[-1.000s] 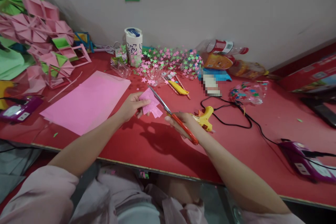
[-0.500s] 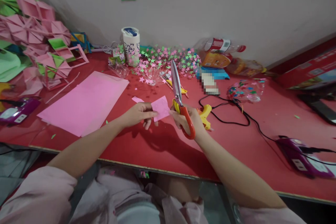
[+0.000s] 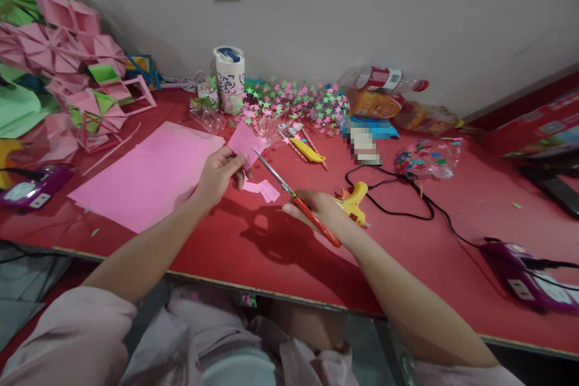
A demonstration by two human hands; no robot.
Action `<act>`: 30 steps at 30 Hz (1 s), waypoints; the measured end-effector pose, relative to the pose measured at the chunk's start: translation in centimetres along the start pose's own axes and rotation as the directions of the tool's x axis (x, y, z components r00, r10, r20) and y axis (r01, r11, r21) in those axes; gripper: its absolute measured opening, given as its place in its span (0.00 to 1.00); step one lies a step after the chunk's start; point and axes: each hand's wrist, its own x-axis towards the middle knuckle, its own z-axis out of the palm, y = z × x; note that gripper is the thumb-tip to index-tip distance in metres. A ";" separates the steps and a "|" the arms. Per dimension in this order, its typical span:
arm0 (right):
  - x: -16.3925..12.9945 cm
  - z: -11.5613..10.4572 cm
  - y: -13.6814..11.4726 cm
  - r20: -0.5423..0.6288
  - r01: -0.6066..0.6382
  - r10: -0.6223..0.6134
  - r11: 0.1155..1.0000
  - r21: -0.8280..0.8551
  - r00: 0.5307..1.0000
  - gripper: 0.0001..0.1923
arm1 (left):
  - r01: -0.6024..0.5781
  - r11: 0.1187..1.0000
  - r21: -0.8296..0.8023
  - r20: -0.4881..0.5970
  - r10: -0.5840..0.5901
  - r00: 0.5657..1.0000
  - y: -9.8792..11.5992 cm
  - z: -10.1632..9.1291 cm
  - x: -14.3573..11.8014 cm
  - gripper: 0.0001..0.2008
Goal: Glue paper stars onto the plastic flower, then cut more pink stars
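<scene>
My left hand [image 3: 219, 172] pinches a small pink slip [image 3: 245, 143] by its lower edge, holding it up off the red table [image 3: 253, 247], tilted toward the back. My right hand [image 3: 319, 210] is closed around the orange handles of the scissors [image 3: 289, 193], well right of and nearer me than the slip. The scissors' long axis runs from that hand up and left, and the blade tips end right at the slip's lower right corner; I cannot tell if the blades are parted. So the slip lies up-left of my right hand, along the line of the blades, with my left hand the nearer one to it. Just below the slip, two pink scraps [image 3: 265, 189] lie on the table under the blades. Left of the slip lies a big pink sheet [image 3: 149, 175]. Behind it stand a white cup [image 3: 230, 77] and a scatter of paper stars [image 3: 294, 102]. Right of the scissors hand rests a yellow glue gun [image 3: 355, 200] with its black cord.
</scene>
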 end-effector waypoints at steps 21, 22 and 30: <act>0.3 0.4 0.4 0.047 0.013 -0.019 0.991 0.130 0.999 0.30 | 0.010 0.999 0.043 0.059 -0.013 0.998 0.2 0.2 -0.4 0.10; 0.3 0.5 0.4 0.050 0.015 -0.023 0.989 0.149 0.998 0.30 | 0.011 0.999 0.038 0.062 -0.013 0.998 0.2 0.2 -0.4 0.10; 0.2 0.7 0.4 0.059 0.026 -0.041 0.972 0.235 0.997 0.28 | 0.033 0.999 0.008 0.026 -0.033 0.999 0.2 0.7 -0.6 0.12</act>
